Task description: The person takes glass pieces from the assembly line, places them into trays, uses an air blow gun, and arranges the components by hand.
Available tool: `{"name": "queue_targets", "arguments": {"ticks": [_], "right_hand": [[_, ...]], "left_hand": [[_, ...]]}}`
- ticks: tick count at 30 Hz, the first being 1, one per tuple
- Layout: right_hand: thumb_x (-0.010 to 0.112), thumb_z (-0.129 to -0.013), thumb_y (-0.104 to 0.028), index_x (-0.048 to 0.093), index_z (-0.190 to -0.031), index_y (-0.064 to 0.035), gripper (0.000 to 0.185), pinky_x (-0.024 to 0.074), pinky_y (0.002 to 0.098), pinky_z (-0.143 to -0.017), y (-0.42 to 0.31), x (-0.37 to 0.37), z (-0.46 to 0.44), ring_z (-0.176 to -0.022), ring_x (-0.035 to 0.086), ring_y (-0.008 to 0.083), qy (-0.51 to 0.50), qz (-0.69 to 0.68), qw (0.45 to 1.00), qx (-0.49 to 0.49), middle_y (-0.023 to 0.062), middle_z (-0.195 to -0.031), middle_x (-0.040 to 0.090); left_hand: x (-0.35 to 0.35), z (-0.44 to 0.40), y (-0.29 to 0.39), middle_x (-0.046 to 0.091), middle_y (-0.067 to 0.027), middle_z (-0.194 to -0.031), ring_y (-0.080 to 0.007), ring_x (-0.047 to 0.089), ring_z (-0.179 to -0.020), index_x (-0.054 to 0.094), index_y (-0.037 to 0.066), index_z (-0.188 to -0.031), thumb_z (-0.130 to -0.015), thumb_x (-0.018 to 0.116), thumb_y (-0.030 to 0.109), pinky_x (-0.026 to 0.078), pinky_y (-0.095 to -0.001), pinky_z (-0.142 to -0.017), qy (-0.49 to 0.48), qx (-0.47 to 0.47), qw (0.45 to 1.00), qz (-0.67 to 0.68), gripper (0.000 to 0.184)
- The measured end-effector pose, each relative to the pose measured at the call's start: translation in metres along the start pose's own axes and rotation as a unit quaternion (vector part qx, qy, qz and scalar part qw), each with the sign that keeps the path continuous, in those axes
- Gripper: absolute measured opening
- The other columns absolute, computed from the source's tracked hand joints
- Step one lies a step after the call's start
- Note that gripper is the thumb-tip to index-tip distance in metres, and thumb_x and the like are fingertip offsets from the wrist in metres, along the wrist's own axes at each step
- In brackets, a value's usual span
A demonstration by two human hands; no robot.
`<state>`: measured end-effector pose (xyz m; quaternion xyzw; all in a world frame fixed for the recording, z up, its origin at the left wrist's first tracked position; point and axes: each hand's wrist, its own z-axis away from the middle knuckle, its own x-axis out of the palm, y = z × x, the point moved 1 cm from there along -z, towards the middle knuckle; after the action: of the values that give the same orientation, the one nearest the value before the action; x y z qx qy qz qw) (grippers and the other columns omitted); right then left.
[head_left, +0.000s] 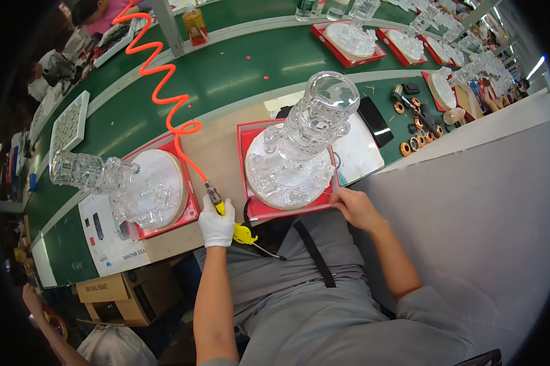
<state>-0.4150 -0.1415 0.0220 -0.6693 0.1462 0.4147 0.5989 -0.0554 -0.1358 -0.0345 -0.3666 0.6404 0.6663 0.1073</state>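
Observation:
My left hand (216,224), in a white glove, is wrapped around a yellow air blow gun (245,234) whose thin nozzle points toward my lap. An orange coiled air hose (181,128) runs up from the gun's fitting. In front of me stands a clear plastic model (323,104) on a round white base (256,165), inside a shallow red box (244,131). My bare right hand (357,208) has its fingers closed on the near right corner of that box. Left of it, a similar clear model (92,171) leans out over another red box (192,207).
Green conveyor belts (226,73) cross the far side, carrying more boxed clear models (351,39). Copper-coloured rings (406,148) and black parts lie right, near a dark phone (375,122). A grey partition (470,201) stands at right. Other people sit nearby.

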Motion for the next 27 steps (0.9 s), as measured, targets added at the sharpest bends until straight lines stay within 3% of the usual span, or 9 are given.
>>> {"name": "queue_targets", "arguments": {"ticks": [3, 6, 9, 12, 14, 21, 24, 27], "right_hand": [[0.066, -0.087, -0.003, 0.056, -0.096, -0.0035, 0.014, 0.0517, 0.042, -0.073, 0.0, -0.003, -0.003, -0.085, 0.065, 0.0381, -0.043, 0.036, 0.998, 0.011, 0.015, -0.087, 0.066], [0.064, -0.09, -0.001, 0.055, -0.095, -0.002, 0.01, 0.0513, 0.039, -0.069, 0.008, -0.001, 0.002, -0.079, 0.067, 0.031, -0.004, -0.052, 0.999, 0.001, 0.0132, -0.087, 0.066], [0.06, -0.093, 0.002, 0.054, -0.092, -0.0015, 0.007, 0.0482, 0.0315, -0.063, 0.016, 0.004, 0.013, -0.072, 0.062, 0.0173, 0.037, -0.263, 0.963, 0.043, 0.0096, -0.09, 0.065], [0.059, -0.093, 0.005, 0.054, -0.092, -0.0016, 0.009, 0.0437, 0.0241, -0.059, 0.019, -0.007, 0.03, -0.071, 0.054, 0.0083, 0.033, -0.431, 0.894, 0.117, 0.0077, -0.094, 0.062], [0.06, -0.091, 0.006, 0.055, -0.093, -0.0025, 0.01, 0.0422, 0.0225, -0.058, 0.028, -0.01, 0.047, -0.067, 0.053, 0.0078, 0.086, -0.453, 0.877, 0.135, 0.0071, -0.091, 0.063], [0.064, -0.091, 0.003, 0.058, -0.094, -0.0045, 0.01, 0.0417, 0.0229, -0.055, 0.09, 0.027, 0.132, -0.059, 0.052, 0.0075, 0.212, -0.366, 0.857, 0.294, 0.0036, -0.08, 0.062], [0.062, -0.093, 0.001, 0.059, -0.097, -0.004, 0.007, 0.0415, 0.0224, -0.054, 0.114, 0.069, 0.176, -0.058, 0.051, 0.0064, 0.228, -0.37, 0.844, 0.313, 0.002, -0.079, 0.061], [0.062, -0.093, -0.002, 0.058, -0.103, -0.002, 0.01, 0.0471, 0.0279, -0.059, 0.134, 0.107, 0.229, -0.063, 0.059, 0.0142, 0.178, -0.268, 0.85, 0.417, 0.0044, -0.084, 0.066]], "left_hand": [[0.001, 0.001, 0.002, 0.062, -0.0157, -0.064, -0.0392, 0.063, -0.06, 0.053, 0.006, -0.098, -0.086, 0.068, 0.021, 0.048, -0.0485, -0.056, 0.005, 0.005, 1.0, 0.002, 0.025], [0.0, 0.0, 0.001, 0.062, -0.0153, -0.065, -0.039, 0.064, -0.06, 0.053, 0.006, -0.098, -0.086, 0.068, 0.021, 0.048, -0.0481, -0.056, 0.004, 0.0, 1.0, 0.008, 0.024], [0.0, 0.0, 0.002, 0.062, -0.0147, -0.066, -0.0385, 0.064, -0.06, 0.053, 0.006, -0.098, -0.086, 0.068, 0.02, 0.048, -0.0474, -0.056, 0.0, -0.003, 1.0, 0.014, 0.024], [0.001, 0.0, 0.001, 0.062, -0.0145, -0.067, -0.038, 0.064, -0.061, 0.053, 0.006, -0.098, -0.086, 0.068, 0.019, 0.048, -0.0469, -0.056, 0.001, 0.0, 1.0, 0.01, 0.023], [0.002, 0.001, 0.0, 0.063, -0.0146, -0.067, -0.0378, 0.064, -0.061, 0.054, 0.005, -0.099, -0.086, 0.068, 0.019, 0.048, -0.0468, -0.057, 0.004, 0.008, 1.0, 0.01, 0.023], [0.002, 0.001, -0.002, 0.062, -0.0146, -0.069, -0.0361, 0.064, -0.061, 0.055, 0.004, -0.102, -0.086, 0.069, 0.019, 0.048, -0.0456, -0.057, 0.005, 0.006, 1.0, 0.01, 0.026], [0.002, 0.002, 0.0, 0.063, -0.0148, -0.07, -0.0352, 0.065, -0.063, 0.056, 0.003, -0.102, -0.086, 0.07, 0.019, 0.049, -0.044, -0.059, 0.003, -0.008, 1.0, 0.012, 0.027], [0.005, 0.002, -0.006, 0.064, -0.0161, -0.073, -0.0361, 0.066, -0.065, 0.057, 0.002, -0.103, -0.086, 0.07, 0.02, 0.05, -0.0436, -0.061, 0.016, 0.002, 1.0, 0.012, 0.028]]}}
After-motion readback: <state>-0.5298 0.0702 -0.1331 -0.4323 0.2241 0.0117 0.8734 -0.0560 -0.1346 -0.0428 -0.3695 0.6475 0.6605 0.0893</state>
